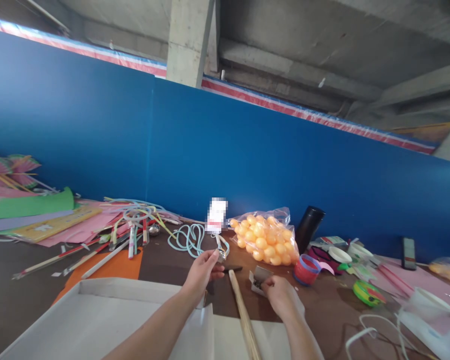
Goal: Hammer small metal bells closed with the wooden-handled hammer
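My left hand (204, 270) is closed in a pinch on a shiny silver ball (221, 255), perhaps a bell, held just above the table. A thin dark object (234, 269) shows past its lower fingers; I cannot tell whether they touch it. My right hand (283, 295) has its fingers pinched together at the opening of a small cardboard box (263, 273) with small dark pieces inside. What those fingertips hold is hidden. Between my forearms lies a pale wooden stick (243, 315), its far end close to my left hand.
A large white tray (108, 285) lies front left. Behind my hands are a coiled light-blue cord (187, 240) and a bag of orange balls (264, 242). A black bottle (310, 227), a red-and-blue cup (306, 270) and green tape (368, 293) stand right; coloured paper (33, 205) lies left.
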Demonstrator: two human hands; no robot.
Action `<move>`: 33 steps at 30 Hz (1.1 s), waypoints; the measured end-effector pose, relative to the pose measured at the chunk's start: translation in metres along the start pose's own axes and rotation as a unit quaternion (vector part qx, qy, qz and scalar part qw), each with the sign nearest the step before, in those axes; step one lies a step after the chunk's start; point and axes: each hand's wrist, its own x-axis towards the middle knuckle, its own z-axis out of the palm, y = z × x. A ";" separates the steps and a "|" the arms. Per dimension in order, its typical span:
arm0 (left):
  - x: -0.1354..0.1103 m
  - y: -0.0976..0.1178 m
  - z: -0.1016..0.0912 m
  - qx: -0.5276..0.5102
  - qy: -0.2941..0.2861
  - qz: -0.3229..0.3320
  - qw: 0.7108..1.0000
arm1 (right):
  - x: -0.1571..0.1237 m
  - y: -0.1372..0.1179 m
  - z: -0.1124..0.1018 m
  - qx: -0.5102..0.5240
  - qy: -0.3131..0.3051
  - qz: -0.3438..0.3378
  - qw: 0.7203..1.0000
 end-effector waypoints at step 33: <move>-0.003 0.001 0.001 0.006 -0.033 -0.001 0.999 | -0.012 -0.026 -0.006 -0.073 -0.010 -0.015 0.997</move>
